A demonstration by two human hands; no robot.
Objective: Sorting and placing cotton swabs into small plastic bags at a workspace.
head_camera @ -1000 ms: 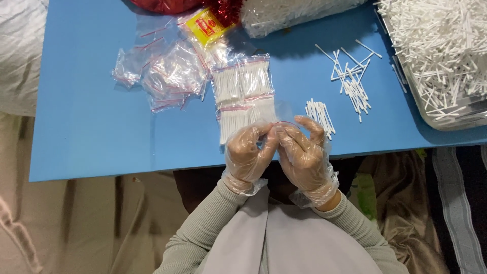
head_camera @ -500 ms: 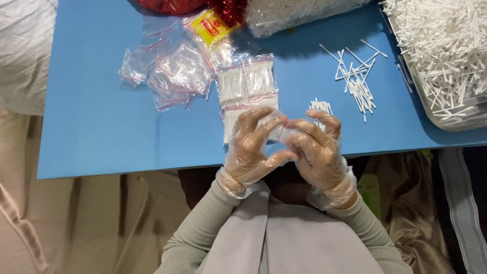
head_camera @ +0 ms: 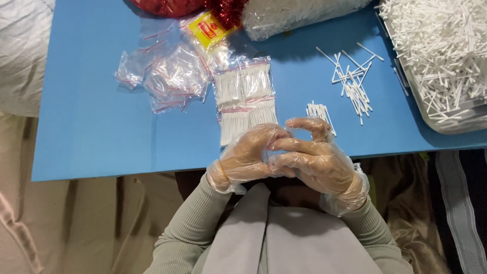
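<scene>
Both hands wear loose clear plastic gloves and meet at the front edge of the blue table (head_camera: 101, 137). My left hand (head_camera: 248, 157) and my right hand (head_camera: 317, 162) press their fingertips together on a small clear plastic bag (head_camera: 299, 133) that is barely visible between them. Just beyond the fingers lie several filled bags of white cotton swabs (head_camera: 243, 99). A small neat bundle of swabs (head_camera: 318, 111) lies right of them, close to my right index finger.
Loose swabs (head_camera: 352, 83) lie scattered further right. A metal tray (head_camera: 456, 124) heaped with swabs sits at the right edge. A pile of empty zip bags (head_camera: 172, 76) lies at the left, with a yellow packet (head_camera: 208, 30) and a large swab bag (head_camera: 299, 12) at the back.
Both hands have dropped from above the filled bags toward the table's front edge and closed tighter together. The view has shifted slightly.
</scene>
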